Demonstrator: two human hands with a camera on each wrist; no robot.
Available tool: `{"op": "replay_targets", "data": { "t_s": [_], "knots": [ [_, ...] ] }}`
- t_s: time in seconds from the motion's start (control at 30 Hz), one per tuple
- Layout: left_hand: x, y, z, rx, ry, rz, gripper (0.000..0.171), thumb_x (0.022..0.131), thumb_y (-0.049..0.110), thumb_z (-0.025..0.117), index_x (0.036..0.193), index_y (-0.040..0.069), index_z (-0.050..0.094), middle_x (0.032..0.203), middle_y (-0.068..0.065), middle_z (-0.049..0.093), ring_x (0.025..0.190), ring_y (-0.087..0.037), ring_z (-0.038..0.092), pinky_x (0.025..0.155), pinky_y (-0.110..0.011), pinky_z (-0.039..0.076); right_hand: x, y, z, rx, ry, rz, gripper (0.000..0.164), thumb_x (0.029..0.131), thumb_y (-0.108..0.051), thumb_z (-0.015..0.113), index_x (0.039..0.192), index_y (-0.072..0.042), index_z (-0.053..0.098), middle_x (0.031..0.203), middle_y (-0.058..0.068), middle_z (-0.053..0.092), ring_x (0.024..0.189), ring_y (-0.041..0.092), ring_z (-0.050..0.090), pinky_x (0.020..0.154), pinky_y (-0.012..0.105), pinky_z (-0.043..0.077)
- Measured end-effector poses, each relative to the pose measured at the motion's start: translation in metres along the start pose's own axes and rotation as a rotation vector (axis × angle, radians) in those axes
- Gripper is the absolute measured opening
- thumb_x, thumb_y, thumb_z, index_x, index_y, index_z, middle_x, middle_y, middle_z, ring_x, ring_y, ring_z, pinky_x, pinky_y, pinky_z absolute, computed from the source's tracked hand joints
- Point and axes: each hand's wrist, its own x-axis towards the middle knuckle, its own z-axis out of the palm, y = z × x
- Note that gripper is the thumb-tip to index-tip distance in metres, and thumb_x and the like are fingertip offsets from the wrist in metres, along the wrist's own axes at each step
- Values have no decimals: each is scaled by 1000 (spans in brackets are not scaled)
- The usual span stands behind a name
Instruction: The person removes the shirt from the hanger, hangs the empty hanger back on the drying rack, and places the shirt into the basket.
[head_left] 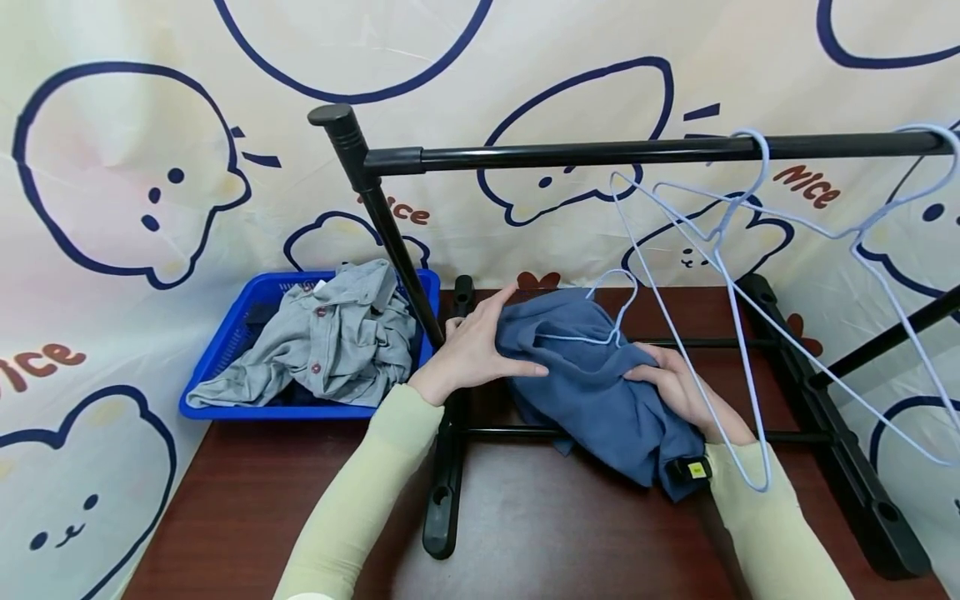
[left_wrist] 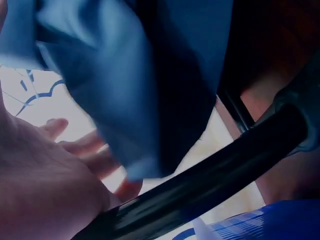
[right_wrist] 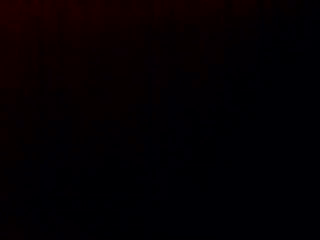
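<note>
A dark blue garment point(head_left: 592, 392), its exact kind hidden by the folds, hangs bunched between both hands within the rack's frame. A light blue wire hanger point(head_left: 618, 333) lies partly inside it, hook and one shoulder showing above the cloth. My right hand point(head_left: 675, 387) grips the garment's right side, fingers curled into the fabric. At the left side, my left hand point(head_left: 480, 346) is spread, thumb out over the cloth and fingers straight. In the left wrist view, the blue cloth point(left_wrist: 115, 90) droops beside the extended fingers. The right wrist view is almost black.
The black clothes rack point(head_left: 555, 156) stands on the brown table point(head_left: 315, 508), its top rail above the hands. More wire hangers point(head_left: 731, 242) hang at the right, one in front of the right forearm. A blue basket point(head_left: 225, 350) holds a crumpled grey-blue button-up garment point(head_left: 337, 333).
</note>
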Motion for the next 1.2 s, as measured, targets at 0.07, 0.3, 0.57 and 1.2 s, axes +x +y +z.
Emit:
{"op": "replay_targets", "data": {
  "t_s": [0.07,0.3,0.57,1.2],
  "knots": [
    [1,-2,1,2,-36,8,121,68,70,83,163,34,17,163,-2,29,142,-24,34,108,-60,26,0,-3,2,-9,-25,-36,22,94,-4,61,115,-1,68,108,8,69,96,14,61,87,20,44],
    [-2,-8,6,-36,-290,39,122,68,56,91,164,26,21,163,-1,30,145,-23,33,114,-47,30,-4,-9,1,-53,-206,-185,17,93,2,60,101,-10,69,91,4,64,83,21,59,77,26,45],
    [-14,-13,31,96,-516,-57,118,71,63,85,163,20,25,164,-9,27,146,-38,25,113,-60,24,-13,-16,6,-175,-280,-255,27,92,6,61,100,-18,70,89,-3,63,83,17,59,76,28,45],
    [-32,-8,13,-413,-432,215,26,95,11,71,120,9,62,100,-1,60,94,-18,56,88,-32,44,-15,-26,18,-406,50,-193,32,96,3,56,103,-23,73,97,-7,69,82,13,61,79,33,49]
  ]
}}
